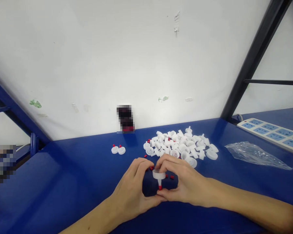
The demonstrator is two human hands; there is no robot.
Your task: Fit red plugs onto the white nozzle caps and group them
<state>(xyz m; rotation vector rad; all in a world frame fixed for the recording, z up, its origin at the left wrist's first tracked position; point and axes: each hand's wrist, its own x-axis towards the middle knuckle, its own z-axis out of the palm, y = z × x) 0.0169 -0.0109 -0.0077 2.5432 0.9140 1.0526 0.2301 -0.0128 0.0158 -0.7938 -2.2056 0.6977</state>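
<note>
Bare forearms (236,196) come nearest, leading to two hands raised at the near side of the desk (75,182). The right hand (191,182) is clamped on a white cap (159,175), fingers at its rim and thumb against the red tip (160,187) below its narrow spout; the left hand (130,187) curls round the other side, and whether it touches the cap I cannot tell. With the squeeze running from rim to tip, an off-centre thumb could tilt the cap or, if the fit is loose, pop the tip off. A dropped tip could roll among the loose red tips (172,177) and be hard to tell from them. Toward the far edge, the pile of white pieces (185,148) could swallow a slipped cap, while a wide left-hand sweep might topple the red-tipped pair (121,150) left of it.
</note>
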